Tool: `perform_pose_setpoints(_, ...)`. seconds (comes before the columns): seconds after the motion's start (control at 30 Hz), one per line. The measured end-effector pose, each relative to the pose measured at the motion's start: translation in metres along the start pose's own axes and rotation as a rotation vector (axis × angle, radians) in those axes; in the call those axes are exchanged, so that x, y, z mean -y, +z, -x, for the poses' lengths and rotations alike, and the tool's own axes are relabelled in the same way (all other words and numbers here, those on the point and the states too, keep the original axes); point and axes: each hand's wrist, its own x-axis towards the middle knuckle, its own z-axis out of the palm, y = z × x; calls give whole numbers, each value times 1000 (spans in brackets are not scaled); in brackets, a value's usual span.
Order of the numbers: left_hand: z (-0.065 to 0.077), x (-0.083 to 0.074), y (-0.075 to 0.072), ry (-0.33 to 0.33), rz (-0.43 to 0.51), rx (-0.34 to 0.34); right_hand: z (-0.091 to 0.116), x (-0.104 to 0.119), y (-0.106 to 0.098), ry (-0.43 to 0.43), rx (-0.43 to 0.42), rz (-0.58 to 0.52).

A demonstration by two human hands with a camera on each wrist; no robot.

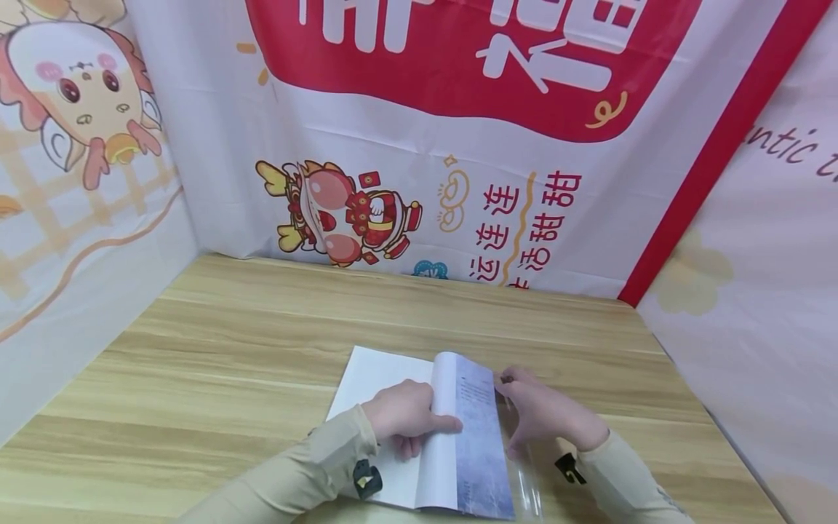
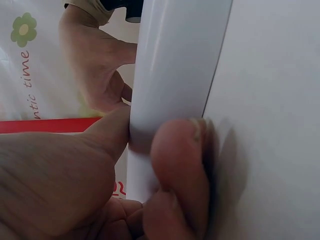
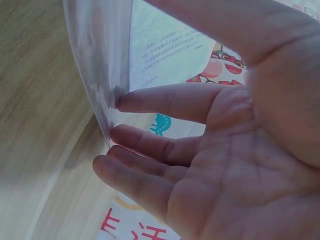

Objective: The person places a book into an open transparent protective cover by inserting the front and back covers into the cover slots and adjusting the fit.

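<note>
An open book (image 1: 386,375) lies on the table, with a blank white page on its left. Its bluish printed cover (image 1: 483,451) rolls over from the right, forming a rounded white fold. My left hand (image 1: 406,415) pinches this folded part: the thumb lies across the cover, and curled fingers (image 2: 180,170) sit on the white inner side. Along the cover's outer edge runs a clear plastic sleeve (image 1: 527,487). Beside that edge is my right hand (image 1: 543,407), thumb and fingers spread apart. In the right wrist view its extended fingertips touch the clear film (image 3: 95,55).
The wood-grain table (image 1: 216,364) extends around the book. Printed cloth hangs at the back (image 1: 393,94) and on both sides. Dark wrist mounts (image 1: 366,479) sit on both sleeves.
</note>
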Motion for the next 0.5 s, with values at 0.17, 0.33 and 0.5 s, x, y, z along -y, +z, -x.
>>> perform_pose_setpoints(0.17, 0, -2, 2, -13, -41, -30, 0, -1, 0, -21, -14, 7)
perform_pose_setpoints(0.33, 2, -4, 5, -22, -87, -68, 0, -2, -1, -30, -13, 17)
perform_pose_setpoints(0.5, 4, -6, 5, -27, -119, -57, 0, -2, -2, -14, 4, 15)
